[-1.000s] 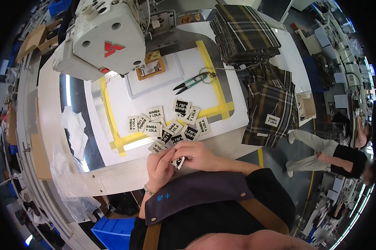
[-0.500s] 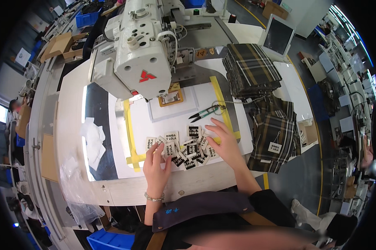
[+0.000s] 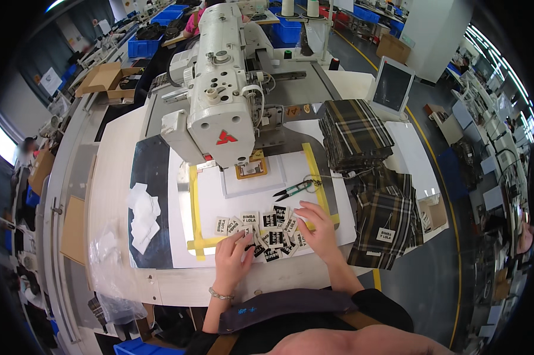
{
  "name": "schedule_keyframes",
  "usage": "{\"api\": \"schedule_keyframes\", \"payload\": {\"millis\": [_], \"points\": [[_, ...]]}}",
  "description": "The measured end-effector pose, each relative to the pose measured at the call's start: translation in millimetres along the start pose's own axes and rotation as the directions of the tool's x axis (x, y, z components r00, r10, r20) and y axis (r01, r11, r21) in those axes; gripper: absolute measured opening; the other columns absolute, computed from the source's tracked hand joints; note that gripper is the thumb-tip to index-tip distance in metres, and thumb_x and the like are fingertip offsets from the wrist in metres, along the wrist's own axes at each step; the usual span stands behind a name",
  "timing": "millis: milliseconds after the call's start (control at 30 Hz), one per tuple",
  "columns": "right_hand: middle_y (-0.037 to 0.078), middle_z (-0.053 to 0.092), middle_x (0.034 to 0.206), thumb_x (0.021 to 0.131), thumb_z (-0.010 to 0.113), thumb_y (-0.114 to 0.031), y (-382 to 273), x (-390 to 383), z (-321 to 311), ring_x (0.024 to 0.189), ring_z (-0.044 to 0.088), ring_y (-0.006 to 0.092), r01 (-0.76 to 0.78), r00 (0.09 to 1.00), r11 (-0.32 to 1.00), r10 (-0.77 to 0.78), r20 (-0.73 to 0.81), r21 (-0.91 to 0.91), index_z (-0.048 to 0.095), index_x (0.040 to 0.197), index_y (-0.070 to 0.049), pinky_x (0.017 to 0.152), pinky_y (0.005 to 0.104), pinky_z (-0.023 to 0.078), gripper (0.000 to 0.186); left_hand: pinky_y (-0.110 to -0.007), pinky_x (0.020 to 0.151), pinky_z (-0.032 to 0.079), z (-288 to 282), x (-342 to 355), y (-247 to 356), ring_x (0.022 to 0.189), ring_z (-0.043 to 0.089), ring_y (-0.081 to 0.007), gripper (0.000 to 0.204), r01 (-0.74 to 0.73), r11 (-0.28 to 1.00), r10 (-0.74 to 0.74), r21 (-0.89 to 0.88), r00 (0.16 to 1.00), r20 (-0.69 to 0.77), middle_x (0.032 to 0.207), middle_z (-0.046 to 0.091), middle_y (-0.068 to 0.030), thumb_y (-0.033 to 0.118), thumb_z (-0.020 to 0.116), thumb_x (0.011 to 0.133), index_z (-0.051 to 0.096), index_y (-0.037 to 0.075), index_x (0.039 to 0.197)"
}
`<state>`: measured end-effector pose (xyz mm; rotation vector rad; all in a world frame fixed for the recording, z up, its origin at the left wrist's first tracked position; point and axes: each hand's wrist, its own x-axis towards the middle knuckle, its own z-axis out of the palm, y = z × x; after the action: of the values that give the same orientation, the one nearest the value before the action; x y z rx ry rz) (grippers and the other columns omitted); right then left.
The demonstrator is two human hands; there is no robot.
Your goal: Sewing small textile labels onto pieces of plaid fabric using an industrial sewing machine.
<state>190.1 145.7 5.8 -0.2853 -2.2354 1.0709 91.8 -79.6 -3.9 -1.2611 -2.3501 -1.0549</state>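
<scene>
A loose pile of small black and white fabric labels (image 3: 274, 238) lies on the white work sheet (image 3: 214, 195). At the pile's left side, my left hand (image 3: 232, 260) has its fingers curved and apart, tips touching the labels there. My right hand (image 3: 318, 234) is at the right side of the pile, thumb and fingers spread, fingertips close to the outer labels. No label shows as gripped in either hand. Beyond the labels, the sewing machine head (image 3: 219, 127) stands over a small yellow-edged frame (image 3: 251, 170). Thread snips (image 3: 295, 189) lie to the right.
Folded plaid fabric pieces (image 3: 356, 133) are stacked at the right, with more plaid pieces (image 3: 373, 228) nearer me, the top one bearing a white label. White paper scraps (image 3: 142, 216) lie left. Yellow tape (image 3: 194, 207) borders the sheet. A screen (image 3: 391, 86) stands behind.
The view has tilted upward, so the table sits lower in the picture. Both hands stay beside the pile, their fingers slightly shifted, and some labels lie a little differently.
</scene>
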Motion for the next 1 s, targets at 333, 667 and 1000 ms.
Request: {"api": "schedule_keyframes", "payload": {"millis": [333, 667, 1000], "points": [[0.009, 0.068, 0.099, 0.077, 0.069, 0.001, -6, -13, 22, 0.082, 0.064, 0.026, 0.152, 0.986, 0.987, -0.155, 0.057, 0.055, 0.071, 0.096, -0.006, 0.071, 0.0333, 0.051, 0.02, -0.035, 0.08, 0.046, 7, 21, 6, 0.089, 0.061, -0.0216, 0.03, -0.123, 0.99, 0.127, -0.065, 0.99, 0.065, 0.103, 0.064, -0.0046, 0.008, 0.07, 0.078, 0.064, 0.009, 0.107], [0.007, 0.068, 0.088, 0.072, 0.071, 0.002, -13, -31, 38, 0.072, 0.062, 0.0252, 0.283, 0.937, 0.954, -0.296, 0.183, 0.095, 0.071, 0.094, -0.006, 0.064, 0.0344, 0.049, 0.024, -0.033, 0.08, 0.045, 31, 36, -2, 0.086, 0.061, -0.0189, 0.024, -0.174, 0.983, 0.177, -0.064, 0.983, 0.048, 0.094, 0.063, -0.0021, 0.011, 0.068, 0.078, 0.065, 0.009, 0.102], [0.009, 0.067, 0.081, 0.074, 0.068, 0.005, -9, -25, 31, 0.07, 0.063, 0.0261, 0.237, 0.966, 0.971, -0.238, 0.102, 0.017, 0.071, 0.091, -0.004, 0.064, 0.0333, 0.048, 0.02, -0.032, 0.079, 0.046, 46, 50, -8, 0.081, 0.059, -0.0194, 0.018, -0.241, 0.963, 0.253, -0.122, 0.962, 0.099, 0.086, 0.061, -0.0017, 0.013, 0.066, 0.08, 0.065, 0.009, 0.098]]}}
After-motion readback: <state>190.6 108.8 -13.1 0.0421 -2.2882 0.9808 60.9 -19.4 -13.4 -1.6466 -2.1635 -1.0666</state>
